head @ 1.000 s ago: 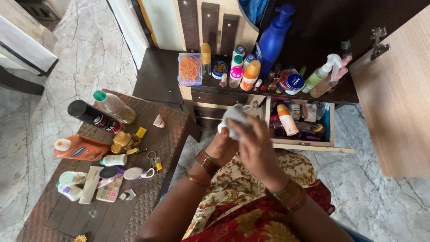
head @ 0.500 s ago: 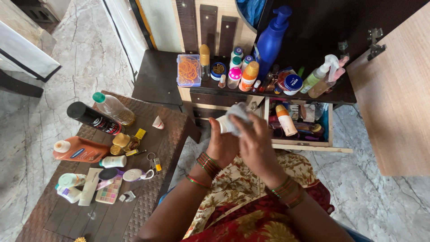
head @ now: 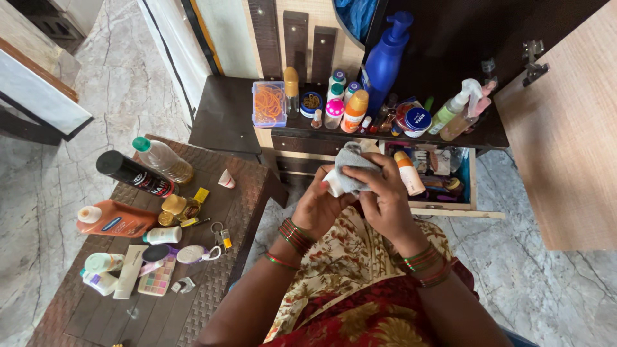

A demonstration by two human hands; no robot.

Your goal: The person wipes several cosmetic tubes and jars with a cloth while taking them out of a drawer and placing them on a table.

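Grey cloth (head: pixel 352 168), soft and crumpled, wrapped about a small white container (head: pixel 333 185) of which only the lower left end shows. Both held at chest height in front of the open drawer (head: pixel 443 207), above the lap in its floral red-and-cream fabric. Left hand (head: pixel 319 207) cupped beneath, fingers closed round the container's underside, a red-painted nail showing. Right hand (head: pixel 384 193) lies over the top, fingers curled and pressing the cloth against the container; thumb on the cloth's near edge. Red and green bangles on both wrists. Just beyond the hands, a cream tube with an orange cap (head: pixel 409 173) stands tilted in the drawer among small jumbled items. Dark shelf (head: pixel 225 115) above carries a tall blue pump bottle (head: pixel 384 61), an orange-capped bottle (head: pixel 355 110), a clear box of orange bands (head: pixel 269 103), a round blue tin (head: pixel 418 120), and a green spray bottle (head: pixel 451 110). Well to the left, a brown woven counter (head: pixel 212 283) holds a black cylinder can (head: pixel 134 173) lying flat, a clear bottle with green cap (head: pixel 162 158), an orange lotion bottle (head: pixel 114 220), and a palette of pastel squares (head: pixel 156 277).
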